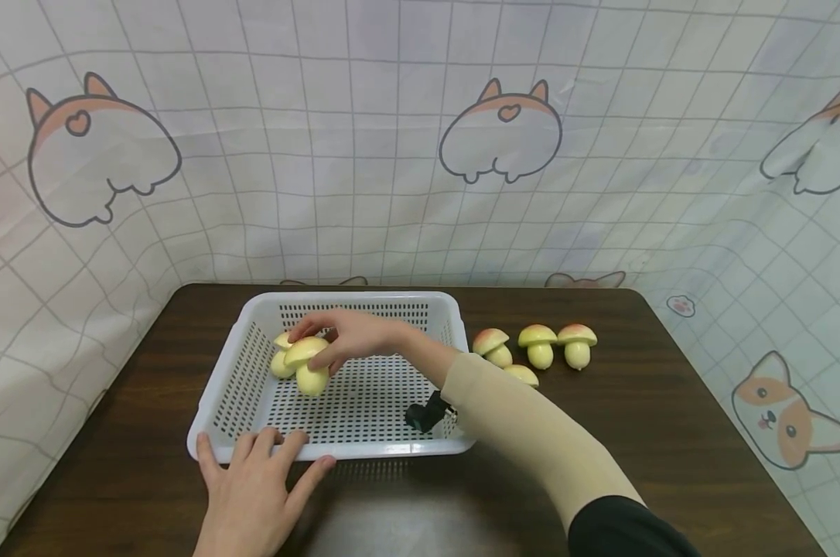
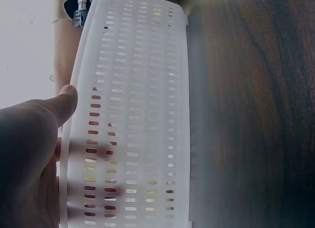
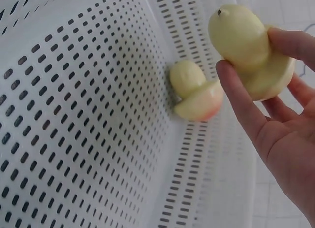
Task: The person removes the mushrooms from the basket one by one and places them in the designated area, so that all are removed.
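My right hand [image 1: 343, 340] pinches a pale yellow toy mushroom [image 1: 312, 379] between thumb and fingers, inside a white perforated plastic basket [image 1: 455, 309]. In the right wrist view the held mushroom [image 3: 241, 41] is raised off the basket floor, its stem toward the camera. Another mushroom [image 3: 194, 92] with a reddish patch on its cap lies by the basket's end wall, below the held one. My left hand [image 1: 253, 487] grips the basket's near rim at the left corner. Its thumb [image 2: 64, 102] stays outside, and its fingers show through the slots in the left wrist view.
Several yellow-and-red mushrooms [image 1: 538, 344] sit on the dark wooden table [image 1: 670, 433] right of the basket, one partly hidden by the right sleeve [image 1: 531, 425]. A black wrist camera [image 1: 425, 412] hangs over the basket. Patterned white cloth [image 1: 392, 155] surrounds the table.
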{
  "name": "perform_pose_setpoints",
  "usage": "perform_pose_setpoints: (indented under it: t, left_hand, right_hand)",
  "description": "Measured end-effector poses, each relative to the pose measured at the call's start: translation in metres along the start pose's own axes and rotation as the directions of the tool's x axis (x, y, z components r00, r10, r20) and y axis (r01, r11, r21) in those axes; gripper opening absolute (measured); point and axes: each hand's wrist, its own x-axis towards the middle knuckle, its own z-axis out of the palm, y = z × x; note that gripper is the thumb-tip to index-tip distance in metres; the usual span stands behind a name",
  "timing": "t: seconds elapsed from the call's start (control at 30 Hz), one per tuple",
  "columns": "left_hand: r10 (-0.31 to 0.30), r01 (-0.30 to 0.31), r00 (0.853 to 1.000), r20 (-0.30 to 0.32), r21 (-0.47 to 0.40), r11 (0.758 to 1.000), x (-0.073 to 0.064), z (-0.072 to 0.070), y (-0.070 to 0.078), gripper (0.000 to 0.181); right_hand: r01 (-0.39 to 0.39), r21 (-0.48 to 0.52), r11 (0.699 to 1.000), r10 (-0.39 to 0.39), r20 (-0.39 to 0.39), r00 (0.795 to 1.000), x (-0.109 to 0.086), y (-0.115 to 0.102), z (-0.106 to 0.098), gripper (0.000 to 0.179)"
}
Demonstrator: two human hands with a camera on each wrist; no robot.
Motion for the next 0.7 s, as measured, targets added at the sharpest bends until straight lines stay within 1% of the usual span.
perform_pose_setpoints:
  t: [0.07,0.17,0.3,0.47,0.57,0.7]
  left_hand:
    - [0.000,0.000,1.000,0.000,-0.002,1.000,0.000,0.000,0.000,0.056]
    - [0.004,-0.004,1.000,-0.010,-0.006,1.000,-0.001,0.001,0.000,0.056]
    - [0.009,-0.009,1.000,-0.027,-0.012,1.000,0.000,0.001,-0.001,0.055]
    - [0.009,-0.010,0.999,-0.035,-0.015,1.000,0.000,0.001,0.000,0.055]
    - [0.010,-0.011,0.999,-0.039,-0.023,1.000,-0.001,0.002,0.000,0.053]
    - [0.019,-0.021,0.998,-0.061,-0.028,0.999,-0.002,0.003,-0.001,0.051]
  right_hand:
    - [0.008,0.026,1.000,-0.008,-0.006,1.000,-0.004,-0.001,-0.003,0.049]
    - [0.035,0.040,0.999,-0.035,-0.011,0.999,-0.009,-0.002,-0.008,0.047]
    - [0.061,0.022,0.998,-0.061,-0.026,0.998,-0.019,-0.006,-0.016,0.047]
    - [0.086,0.002,0.996,-0.086,-0.074,0.994,-0.034,-0.010,-0.023,0.048]
    - [0.109,0.010,0.994,-0.108,-0.096,0.990,-0.043,-0.011,-0.027,0.049]
    - [0.139,0.031,0.990,-0.135,-0.115,0.984,-0.053,-0.010,-0.030,0.050]
